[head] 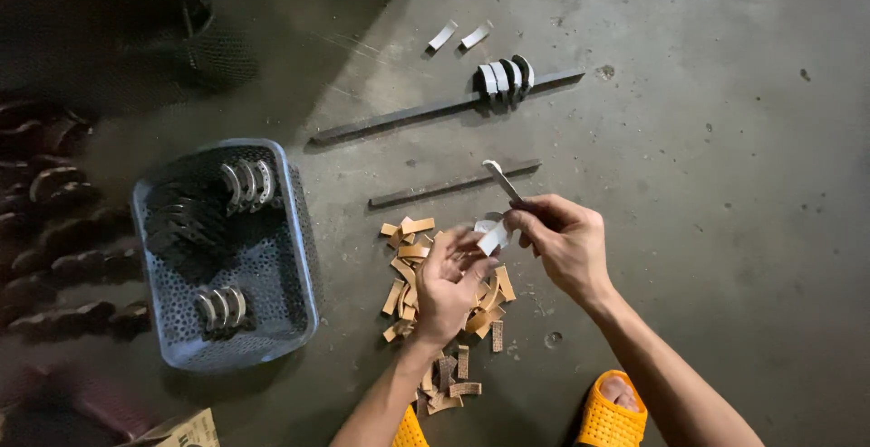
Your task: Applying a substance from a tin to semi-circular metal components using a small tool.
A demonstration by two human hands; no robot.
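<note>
My right hand (564,243) grips a thin curved metal tool (501,179) that sticks up and to the left. In my left hand (450,286) is a small pale curved lining strip (490,238), pinched between the fingertips of both hands. Under the hands a pile of tan curved lining strips (410,257) lies on the concrete floor, with a few more strips (449,379) nearer to me.
A blue perforated plastic basket (281,320) with curved metal shoes stands at left. Two dark metal bars (450,185) lie beyond the hands, the far one carrying several shoes (506,75). Two pale strips (459,35) lie further off. Dark shoes (63,229) stack at far left. My orange sandals (609,415) are below.
</note>
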